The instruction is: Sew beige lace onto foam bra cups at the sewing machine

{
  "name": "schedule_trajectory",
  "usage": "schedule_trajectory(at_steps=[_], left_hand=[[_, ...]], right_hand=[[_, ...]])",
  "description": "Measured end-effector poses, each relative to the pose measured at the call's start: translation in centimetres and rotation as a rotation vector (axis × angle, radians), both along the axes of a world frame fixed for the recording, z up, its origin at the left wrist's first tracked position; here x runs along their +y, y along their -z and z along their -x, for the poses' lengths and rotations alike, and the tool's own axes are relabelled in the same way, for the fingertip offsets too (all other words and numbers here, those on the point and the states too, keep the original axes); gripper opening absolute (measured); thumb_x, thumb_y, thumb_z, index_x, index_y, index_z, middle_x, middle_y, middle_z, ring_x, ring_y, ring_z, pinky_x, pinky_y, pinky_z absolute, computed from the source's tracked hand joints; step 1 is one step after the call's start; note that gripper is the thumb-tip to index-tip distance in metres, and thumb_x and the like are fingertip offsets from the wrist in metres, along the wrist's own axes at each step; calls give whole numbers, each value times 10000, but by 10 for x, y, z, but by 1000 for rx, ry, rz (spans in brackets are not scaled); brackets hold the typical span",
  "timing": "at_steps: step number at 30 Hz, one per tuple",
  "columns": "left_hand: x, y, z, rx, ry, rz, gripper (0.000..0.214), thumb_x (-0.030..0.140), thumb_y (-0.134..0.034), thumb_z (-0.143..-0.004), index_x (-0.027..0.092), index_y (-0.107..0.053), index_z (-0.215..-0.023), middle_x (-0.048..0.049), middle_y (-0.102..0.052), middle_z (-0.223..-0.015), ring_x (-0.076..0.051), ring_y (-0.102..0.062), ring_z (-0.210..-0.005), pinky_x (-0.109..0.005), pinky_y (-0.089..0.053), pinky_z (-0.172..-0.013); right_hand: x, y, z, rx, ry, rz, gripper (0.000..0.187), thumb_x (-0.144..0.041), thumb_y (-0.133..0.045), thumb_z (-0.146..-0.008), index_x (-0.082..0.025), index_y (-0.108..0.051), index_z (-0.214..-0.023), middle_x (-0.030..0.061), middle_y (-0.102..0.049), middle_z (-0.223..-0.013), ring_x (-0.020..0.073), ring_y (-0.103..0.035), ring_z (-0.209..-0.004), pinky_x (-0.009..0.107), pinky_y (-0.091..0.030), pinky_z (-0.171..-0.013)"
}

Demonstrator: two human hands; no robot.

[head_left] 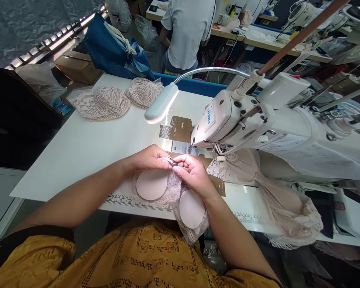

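Observation:
A pale pink lace bra piece with two smooth oval cup pads [151, 185] hangs below my hands at the table's front edge. My left hand [152, 158] is closed, pinching the upper edge of the lace. Close against it, my right hand [193, 174] is closed round a small dark metal tool, apparently thread snips [174, 163], its tip at the pinched edge. Most of the tool is hidden by my fingers. One cup lies on the table; the other droops over the edge. Just beyond my hands stands the white sewing machine [228, 116].
A bendable lamp [162, 105] reaches over the white table [69, 148]. Lace cups [103, 103] lie at the back left. More lace fabric [291, 208] spreads under the machine arm and over the right front edge. Beyond the table sits a person in a light shirt [188, 34].

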State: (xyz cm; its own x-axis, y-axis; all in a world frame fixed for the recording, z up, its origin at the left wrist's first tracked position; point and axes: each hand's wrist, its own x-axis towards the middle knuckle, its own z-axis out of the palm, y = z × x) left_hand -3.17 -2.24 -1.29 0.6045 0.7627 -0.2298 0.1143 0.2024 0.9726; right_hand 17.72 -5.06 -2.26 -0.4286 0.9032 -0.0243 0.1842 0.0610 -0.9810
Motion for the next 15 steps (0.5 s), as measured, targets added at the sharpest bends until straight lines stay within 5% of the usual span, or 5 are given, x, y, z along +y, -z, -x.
schedule_trajectory(at_steps=[6,15], left_hand=[[-2,0,-3,63,64,-69,298,399,-728,-765,101,-730,-749,-16,-621,-659,-130,-550,-638,-243,-414,-594],[-1,4,-3,92,78,-158,310,396,-725,-768,102,-680,-683,13,-531,-610,-97,-462,-603,-213,-323,-543]], right_hand=[[1,2,3,3,30,-52,164,-362,-656,-840,-214,-655,-910,39,-690,-889,180,-647,-803,327,-523,-728],[3,5,0,-12,9,-21,162,-349,-655,-836,-212,-638,-920,38,-676,-880,180,-639,-792,323,-511,-723]])
